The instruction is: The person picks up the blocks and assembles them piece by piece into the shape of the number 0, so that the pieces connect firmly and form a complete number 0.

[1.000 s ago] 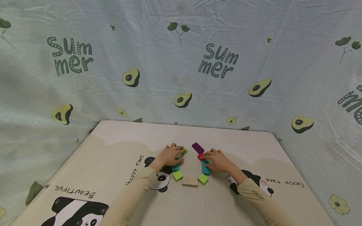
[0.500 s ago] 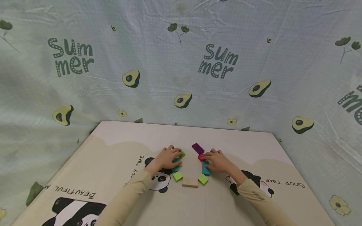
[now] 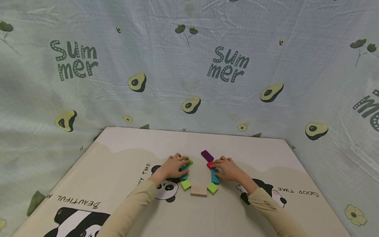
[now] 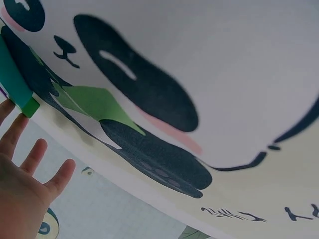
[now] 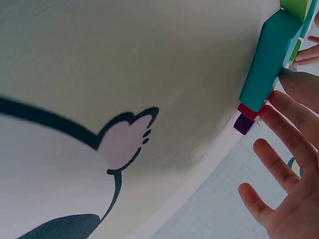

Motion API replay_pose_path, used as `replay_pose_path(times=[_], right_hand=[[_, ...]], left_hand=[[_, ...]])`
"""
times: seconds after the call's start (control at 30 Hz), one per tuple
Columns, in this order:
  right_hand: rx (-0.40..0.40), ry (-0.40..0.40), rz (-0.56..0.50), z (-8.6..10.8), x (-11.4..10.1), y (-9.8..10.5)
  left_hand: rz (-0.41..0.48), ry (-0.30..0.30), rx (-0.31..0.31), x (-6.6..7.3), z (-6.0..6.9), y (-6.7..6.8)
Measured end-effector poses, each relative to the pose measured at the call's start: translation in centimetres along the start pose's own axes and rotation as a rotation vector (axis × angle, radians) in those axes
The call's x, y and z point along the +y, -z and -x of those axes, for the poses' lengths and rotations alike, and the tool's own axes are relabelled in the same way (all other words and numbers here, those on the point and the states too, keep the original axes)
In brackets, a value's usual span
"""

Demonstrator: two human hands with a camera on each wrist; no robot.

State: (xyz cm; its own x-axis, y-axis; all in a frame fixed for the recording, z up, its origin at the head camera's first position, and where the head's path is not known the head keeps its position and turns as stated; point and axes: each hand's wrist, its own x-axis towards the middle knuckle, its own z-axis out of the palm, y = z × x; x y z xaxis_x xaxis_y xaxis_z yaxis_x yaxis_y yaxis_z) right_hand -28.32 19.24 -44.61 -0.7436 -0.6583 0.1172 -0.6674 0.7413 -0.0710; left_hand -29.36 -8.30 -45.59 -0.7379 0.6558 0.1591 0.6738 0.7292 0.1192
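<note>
Small blocks form a loose ring on the table. My left hand (image 3: 172,167) touches the far-left green block (image 3: 190,162) with its fingertips; its thumb lies by the left teal block (image 3: 184,174). In the left wrist view the fingers (image 4: 15,134) look mostly straight against the green block (image 4: 31,107). Across the ring, my right hand (image 3: 228,169) has fingertips at the red block (image 3: 210,165) and the thumb by the right teal block (image 3: 215,176). Its other fingers (image 5: 273,162) are spread in the right wrist view. A purple block (image 3: 207,155) lies beyond the red one.
Nearer me, a plain wooden block (image 3: 198,190) lies between two green blocks, one on the left (image 3: 186,185) and one on the right (image 3: 212,188). The table (image 3: 189,220) has a panda-print cover. A patterned curtain (image 3: 165,65) hangs behind its far edge.
My left hand has shifted left and slightly toward me, and the far-left green block has moved with it, closer to the left teal block. The right hand stays put.
</note>
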Motion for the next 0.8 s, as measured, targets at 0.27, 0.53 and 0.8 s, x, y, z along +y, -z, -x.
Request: replay_pose_path(times=[0.27, 0.53, 0.8], right_hand=[[-0.001, -0.008, -0.003, 0.07, -0.11, 0.11], [-0.002, -0.012, -0.004, 0.08, -0.24, 0.12], [0.012, 0.004, 0.002, -0.01, -0.18, 0.15]], left_hand=[[-0.005, -0.016, 0.002, 0.07, 0.27, 0.16], [-0.007, -0.029, 0.002, 0.09, 0.53, 0.17], [-0.035, -0.033, -0.003, -0.02, 0.54, 0.09]])
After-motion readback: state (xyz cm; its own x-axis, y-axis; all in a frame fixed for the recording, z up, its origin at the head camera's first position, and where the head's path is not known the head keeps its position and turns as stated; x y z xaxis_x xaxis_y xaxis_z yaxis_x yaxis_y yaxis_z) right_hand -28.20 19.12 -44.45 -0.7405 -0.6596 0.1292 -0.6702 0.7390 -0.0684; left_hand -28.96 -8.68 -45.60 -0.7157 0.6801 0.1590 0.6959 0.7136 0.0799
